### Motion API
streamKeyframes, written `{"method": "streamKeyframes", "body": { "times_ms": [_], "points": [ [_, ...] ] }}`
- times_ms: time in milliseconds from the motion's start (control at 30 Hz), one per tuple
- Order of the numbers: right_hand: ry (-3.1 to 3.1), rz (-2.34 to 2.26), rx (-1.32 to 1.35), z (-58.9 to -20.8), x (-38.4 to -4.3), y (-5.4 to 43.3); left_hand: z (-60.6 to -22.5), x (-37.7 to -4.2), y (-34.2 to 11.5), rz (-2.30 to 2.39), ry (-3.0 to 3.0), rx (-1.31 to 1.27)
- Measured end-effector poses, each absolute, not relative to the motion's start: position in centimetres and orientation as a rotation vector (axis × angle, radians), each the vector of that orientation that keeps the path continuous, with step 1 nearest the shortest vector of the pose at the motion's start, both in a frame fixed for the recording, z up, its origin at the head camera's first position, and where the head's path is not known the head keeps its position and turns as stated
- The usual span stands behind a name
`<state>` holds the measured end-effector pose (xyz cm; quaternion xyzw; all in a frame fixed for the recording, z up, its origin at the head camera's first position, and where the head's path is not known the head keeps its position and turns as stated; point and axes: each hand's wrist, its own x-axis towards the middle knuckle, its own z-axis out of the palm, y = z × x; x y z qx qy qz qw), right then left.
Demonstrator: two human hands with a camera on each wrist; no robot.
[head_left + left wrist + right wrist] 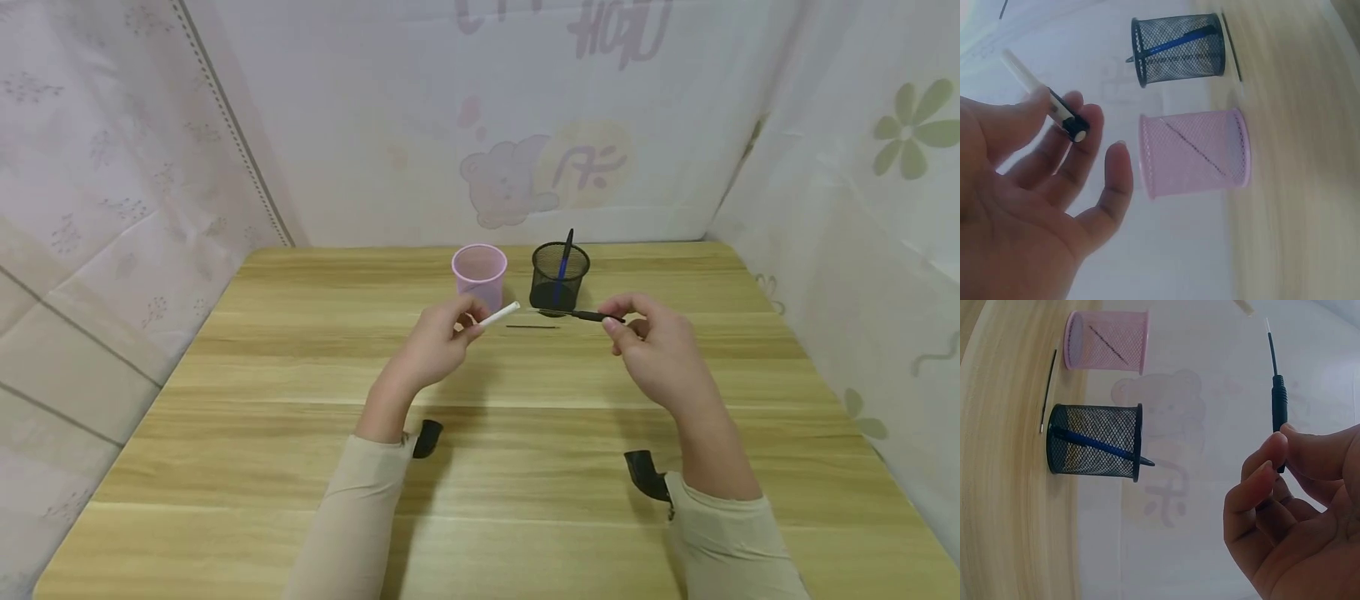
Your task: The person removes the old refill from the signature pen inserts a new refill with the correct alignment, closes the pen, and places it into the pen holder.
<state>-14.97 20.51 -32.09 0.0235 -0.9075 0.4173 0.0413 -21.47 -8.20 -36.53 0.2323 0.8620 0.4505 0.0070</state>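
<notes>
Between thumb and fingertips, my left hand (435, 343) pinches a white pen barrel (501, 314) whose open end points right. In the left wrist view its other end is black and lies against the fingers (1090, 125). My right hand (658, 352) pinches a ribbed black pen grip (1279, 403). A thin dark refill (1274, 353) with a clear end sticks out of it, pointing left toward the barrel, with a small gap between them. Another slim dark refill (532, 327) lies on the table below the two pen parts.
Behind the hands stand a pink mesh pen cup (480, 265) and, to its right, a black mesh pen cup (542, 283). The black one holds a blue pen (562, 271). The wooden table (337, 283) meets a printed cloth (360, 167) at the back.
</notes>
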Motion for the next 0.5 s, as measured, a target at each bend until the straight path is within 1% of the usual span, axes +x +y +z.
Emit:
{"method": "streamKeyframes", "body": {
  "times_ms": [500],
  "points": [
    [-2.771,1.274,0.088,-32.07,-14.95,20.28,-35.66,-20.84,-8.42,1.410,2.771,0.833]
  ]
}}
